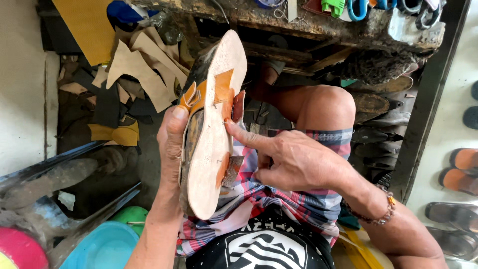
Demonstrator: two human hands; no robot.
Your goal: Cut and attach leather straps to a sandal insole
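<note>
Shoe last [211,149] with pale insole facing up, held upright over lap, toe pointing far. Orange leather straps [219,92] folded across insole, small nails showing. Left hand [172,144] clamped round last's left edge, thumb pressed on strap near buckle. Right hand [294,159] mostly curled, index finger stretched out, tip touching insole edge just below strap. Beaded bracelet [378,211] on right wrist. Plaid shorts [279,199] beneath. Leather scraps [134,69] piled far left. Grimy workbench [308,25] far, scissors [356,9] on top. Sandals [460,169] along right edge. Blue basin [102,246] near left.
</note>
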